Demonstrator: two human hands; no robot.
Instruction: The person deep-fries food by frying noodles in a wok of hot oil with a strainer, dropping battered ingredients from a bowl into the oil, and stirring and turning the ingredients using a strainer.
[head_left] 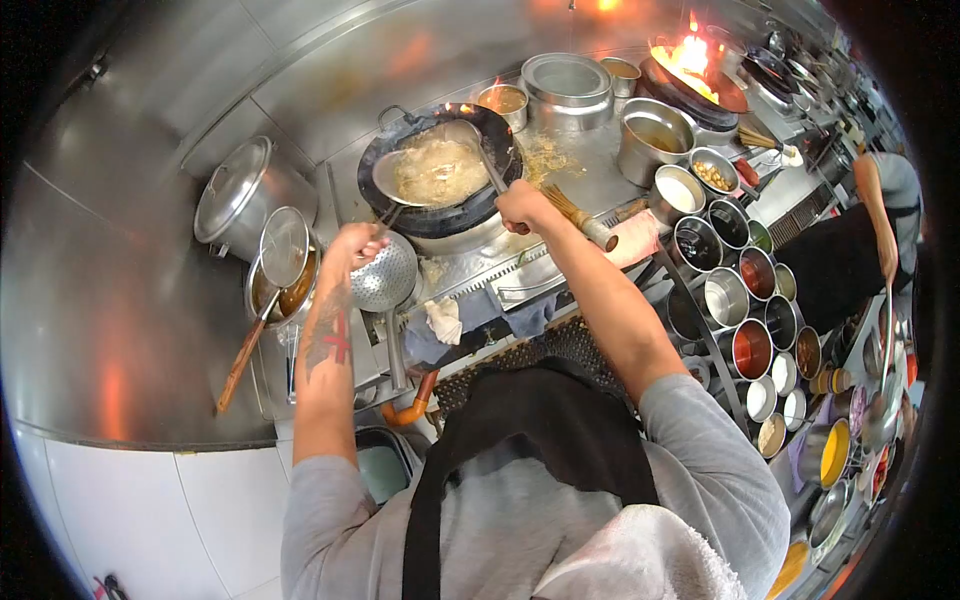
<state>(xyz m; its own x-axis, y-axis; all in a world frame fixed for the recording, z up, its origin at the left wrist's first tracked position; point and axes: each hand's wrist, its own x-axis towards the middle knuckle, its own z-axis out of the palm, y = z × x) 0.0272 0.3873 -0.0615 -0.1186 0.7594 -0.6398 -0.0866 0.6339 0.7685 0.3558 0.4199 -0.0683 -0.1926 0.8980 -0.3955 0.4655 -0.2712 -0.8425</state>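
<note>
A dark wok [505, 160] stands on the burner, with bubbling, foamy pale liquid [438, 170] in its middle. My left hand [358, 245] is closed round the handle of a strainer [388, 180] that reaches into the wok from the front left. On the right, my right hand [522, 207] grips the handle of a ladle [490, 165], whose head is at the wok's upper side. What lies under the foam cannot be made out. A perforated ladle [382, 275] rests just beside my left hand.
A lidded pot [238, 190] and a pot with a strainer [284, 248] stand left. A bamboo brush [580, 217] lies right of my right hand. Flames rise from another wok [725, 95]. Metal containers [725, 295] crowd the right, where a co-worker [890, 200] holds a long-handled tool.
</note>
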